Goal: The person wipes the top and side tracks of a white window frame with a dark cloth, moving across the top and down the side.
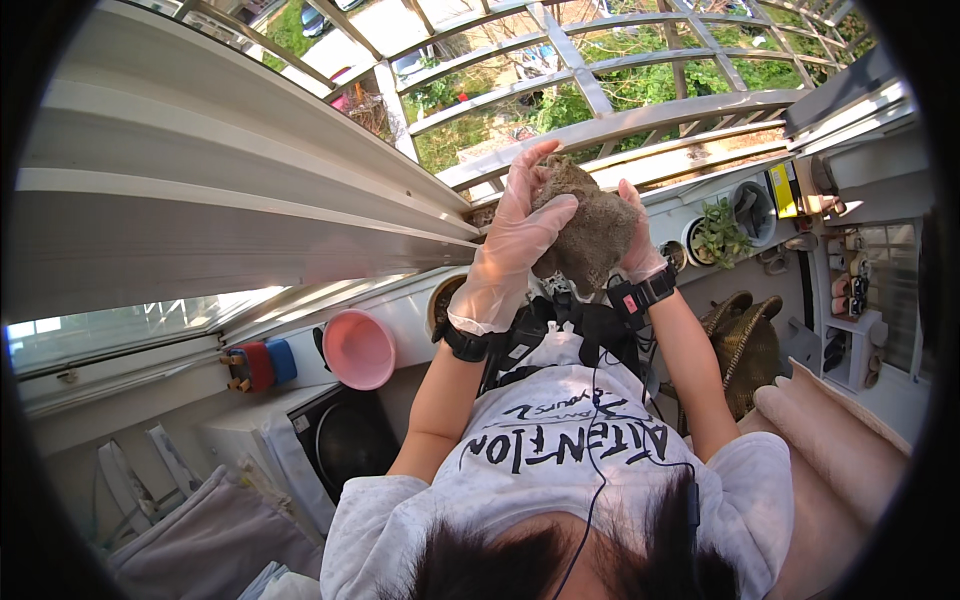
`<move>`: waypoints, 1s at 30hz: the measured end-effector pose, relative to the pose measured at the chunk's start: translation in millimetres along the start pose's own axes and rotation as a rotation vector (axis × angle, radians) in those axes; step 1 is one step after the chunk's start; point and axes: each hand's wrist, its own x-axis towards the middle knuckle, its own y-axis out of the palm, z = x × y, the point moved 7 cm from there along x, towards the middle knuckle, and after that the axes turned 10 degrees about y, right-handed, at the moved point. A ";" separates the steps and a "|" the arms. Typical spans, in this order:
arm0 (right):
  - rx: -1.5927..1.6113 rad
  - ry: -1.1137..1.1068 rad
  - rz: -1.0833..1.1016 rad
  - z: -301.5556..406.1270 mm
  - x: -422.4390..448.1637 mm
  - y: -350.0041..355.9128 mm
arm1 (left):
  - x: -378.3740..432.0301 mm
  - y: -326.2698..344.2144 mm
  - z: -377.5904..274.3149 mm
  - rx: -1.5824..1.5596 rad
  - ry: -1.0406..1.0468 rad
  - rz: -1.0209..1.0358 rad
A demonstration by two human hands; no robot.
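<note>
I hold a crumpled grey-brown cloth rag (592, 225) up in front of the open window, between both hands. My left hand (517, 232), in a thin clear disposable glove, grips the rag's left side with the thumb lying across its front. At the right edge my right hand (639, 236), gloved the same way, holds the rag from behind; most of its fingers are hidden. Black straps circle both wrists. Just beyond the rag runs the window's sill track (697, 161), with dirt along it.
White window frames (247, 165) slant across the left. Metal bars (574, 60) stand outside. Along the ledge are a pink basin (360, 349), a red box-like item (253, 366), and a potted plant (718, 236). Wicker seating (746, 352) and a shoe rack (847, 337) are at right.
</note>
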 end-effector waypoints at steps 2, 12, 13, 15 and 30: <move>0.207 -0.083 -0.139 -12.2 11.0 -12.8 | 1.2 6.5 2.6 -0.023 -0.022 -0.026; -0.055 -0.420 -0.077 -9.6 -7.0 13.0 | -6.9 -7.9 30.0 0.269 0.057 -0.271; 0.080 -0.415 0.098 -6.4 -11.1 24.9 | -8.5 -15.6 37.4 0.370 0.033 -0.303; 0.038 -0.385 -0.092 -3.9 -16.0 19.3 | -9.9 -21.9 44.2 0.469 0.068 -0.246; -1.025 -0.749 -0.077 -36.5 92.4 143.4 | -68.3 -2.6 -55.5 0.432 0.009 0.272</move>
